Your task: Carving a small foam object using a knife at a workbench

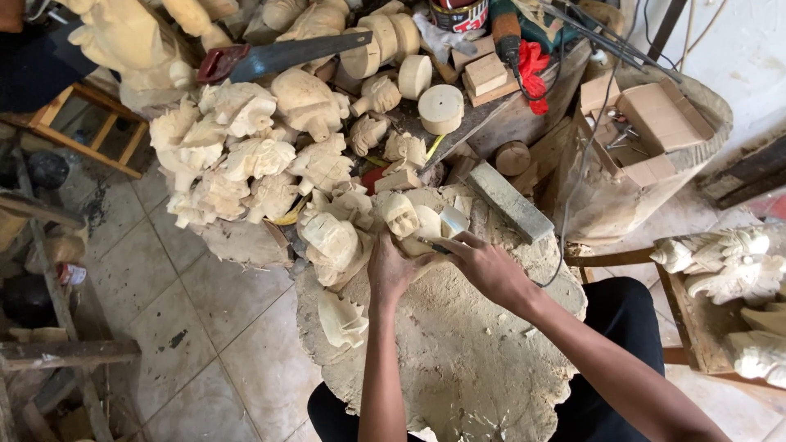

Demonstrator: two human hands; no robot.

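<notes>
My left hand grips a pale wooden carving with a face cut into it, pressing it onto a big round wood stump covered in chips. My right hand holds a thin dark carving tool whose tip touches the carving's lower edge. Both forearms reach in from the bottom of the head view. Another rough carved figure lies just left of my left hand.
A heap of pale carved figures fills the upper left. A red-handled saw lies across it. Round wood blanks, a grey sharpening stone, a box of tools and more carvings surround the stump. Tiled floor lies left.
</notes>
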